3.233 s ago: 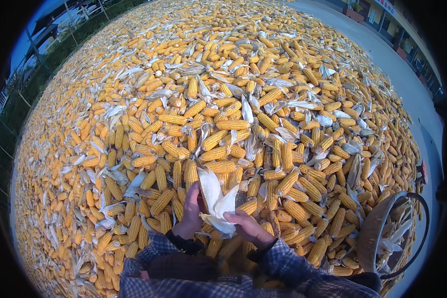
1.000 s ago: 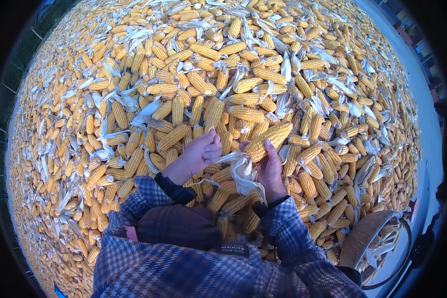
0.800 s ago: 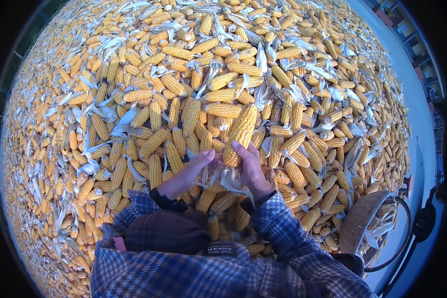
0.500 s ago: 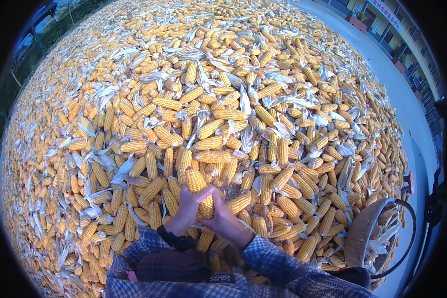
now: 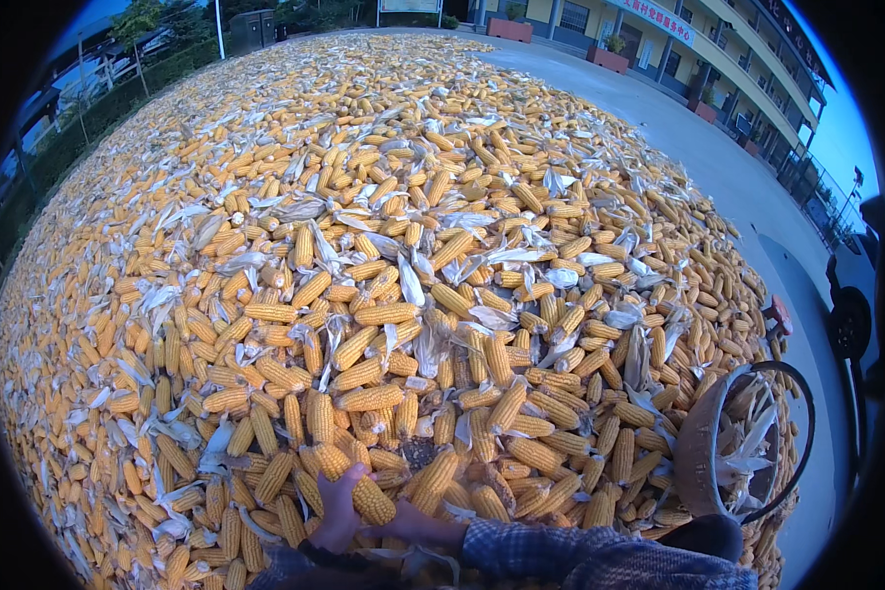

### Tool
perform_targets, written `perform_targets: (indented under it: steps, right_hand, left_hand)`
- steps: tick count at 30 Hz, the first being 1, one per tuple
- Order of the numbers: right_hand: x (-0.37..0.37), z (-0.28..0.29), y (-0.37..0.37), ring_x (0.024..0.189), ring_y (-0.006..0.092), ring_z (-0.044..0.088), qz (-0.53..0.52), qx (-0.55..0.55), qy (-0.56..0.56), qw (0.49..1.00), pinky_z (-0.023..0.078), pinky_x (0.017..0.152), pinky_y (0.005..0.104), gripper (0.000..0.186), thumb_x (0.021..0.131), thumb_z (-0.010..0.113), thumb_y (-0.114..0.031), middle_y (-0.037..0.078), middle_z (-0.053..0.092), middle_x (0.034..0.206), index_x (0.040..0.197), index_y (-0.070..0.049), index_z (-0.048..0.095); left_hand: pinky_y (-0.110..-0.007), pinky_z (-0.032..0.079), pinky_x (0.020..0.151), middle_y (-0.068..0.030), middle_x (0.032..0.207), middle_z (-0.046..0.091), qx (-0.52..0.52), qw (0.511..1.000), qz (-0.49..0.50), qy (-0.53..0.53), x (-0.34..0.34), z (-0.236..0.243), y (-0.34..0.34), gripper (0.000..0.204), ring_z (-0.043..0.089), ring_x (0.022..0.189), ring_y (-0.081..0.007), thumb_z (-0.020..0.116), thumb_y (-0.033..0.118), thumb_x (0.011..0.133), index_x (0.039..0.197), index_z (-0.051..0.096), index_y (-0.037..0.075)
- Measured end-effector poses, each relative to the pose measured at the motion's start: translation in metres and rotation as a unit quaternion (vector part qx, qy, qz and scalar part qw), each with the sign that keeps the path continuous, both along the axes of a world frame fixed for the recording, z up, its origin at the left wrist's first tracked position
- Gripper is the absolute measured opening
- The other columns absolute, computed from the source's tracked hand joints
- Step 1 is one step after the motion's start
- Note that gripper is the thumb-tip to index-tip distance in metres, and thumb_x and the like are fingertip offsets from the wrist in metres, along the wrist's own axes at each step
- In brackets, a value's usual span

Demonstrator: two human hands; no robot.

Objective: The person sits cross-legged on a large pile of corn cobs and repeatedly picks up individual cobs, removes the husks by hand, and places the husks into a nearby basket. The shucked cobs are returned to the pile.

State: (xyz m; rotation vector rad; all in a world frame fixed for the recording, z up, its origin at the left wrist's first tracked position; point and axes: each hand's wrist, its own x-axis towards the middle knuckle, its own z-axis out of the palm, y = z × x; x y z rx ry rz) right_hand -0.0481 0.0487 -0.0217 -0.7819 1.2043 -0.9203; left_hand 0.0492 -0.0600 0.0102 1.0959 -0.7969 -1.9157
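Low in the middle, a yellow ear of corn (image 5: pixel 366 492) is tilted, its upper end pointing to the left. My left hand (image 5: pixel 338 509) is wrapped round it from the near left side, thumb across the kernels. At the ear's lower right end, my right hand (image 5: pixel 411 526) is closed on it, most of its fingers hidden below. Pale husk strips (image 5: pixel 418 562) show just under my right wrist. Husked ears (image 5: pixel 433 480) of the heap lie close around both hands.
A wide heap of corn ears (image 5: pixel 295 226) with loose dry husks (image 5: pixel 410 279) spreads all around. At the right, a tipped basket (image 5: pixel 700 447) with a dark hoop handle holds husks. Beyond are pavement (image 5: pixel 649 123), a long building (image 5: pixel 649 39) and a dark vehicle (image 5: pixel 851 324).
The view has tilted up, bringing more of the building into sight. The ear and both hands now appear lower and further left, and the ear has turned so its lower end points right.
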Motion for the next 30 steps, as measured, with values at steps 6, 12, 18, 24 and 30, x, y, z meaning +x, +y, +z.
perform_targets:
  steps: [6,12,18,24,30]
  right_hand:
    - [-0.022,-0.01,0.049,0.08,0.0403,0.068,0.3,-0.15,0.313,0.888,0.054,0.077,0.0499,0.04,0.095,0.065,-0.04,0.024,0.07,0.086,0.098,-0.001,0.072]
    - [-0.185,0.068,0.092,0.065,0.0389,0.062,0.194,-0.203,0.507,0.815,0.05,0.064,0.0525,0.042,0.098,0.062,-0.04,0.018,0.061,0.065,0.079,-0.003,0.065]
    - [-0.407,0.198,0.21,0.054,0.0332,0.056,-0.075,-0.06,0.818,0.567,0.043,0.053,0.045,0.043,0.091,0.076,-0.035,0.015,0.05,0.059,0.073,-0.003,0.053]
    - [-0.5,0.262,0.42,0.091,0.0351,0.07,-0.142,0.47,0.736,0.466,0.052,0.084,0.047,0.053,0.075,0.084,-0.046,0.021,0.072,0.093,0.098,0.0,0.073]
    - [-0.5,0.211,0.352,0.118,0.0367,0.062,-0.07,0.271,0.733,0.62,0.049,0.1,0.045,0.062,0.075,0.083,-0.032,0.024,0.067,0.121,0.122,0.004,0.066]
  left_hand:
    - [-0.036,0.058,0.063,-0.013,0.082,0.07,0.054,0.947,-0.308,-0.078,0.007,-0.01,0.006,0.035,0.069,0.067,-0.0222,0.076,0.007,0.085,0.113,0.057,-0.003]
    - [-0.04,0.059,0.07,-0.0106,0.089,0.07,0.074,0.949,-0.288,-0.11,0.005,-0.024,0.0,0.034,0.069,0.076,-0.0233,0.075,0.017,0.091,0.116,0.057,0.002]
    - [-0.042,0.056,0.086,-0.0119,0.105,0.065,0.197,0.963,-0.183,-0.013,0.0,-0.05,-0.015,0.037,0.067,0.099,-0.0251,0.063,0.031,0.102,0.125,0.054,0.003]
    - [-0.039,0.048,0.102,-0.0146,0.134,0.057,0.064,0.971,-0.203,-0.111,-0.02,-0.058,-0.027,0.057,0.058,0.12,-0.0235,0.063,0.023,0.101,0.148,0.038,0.001]
    - [-0.043,0.035,0.118,-0.02,0.156,0.038,-0.014,0.928,-0.293,-0.23,-0.018,-0.048,-0.03,0.071,0.042,0.143,-0.0299,0.064,0.029,0.101,0.158,0.029,0.005]
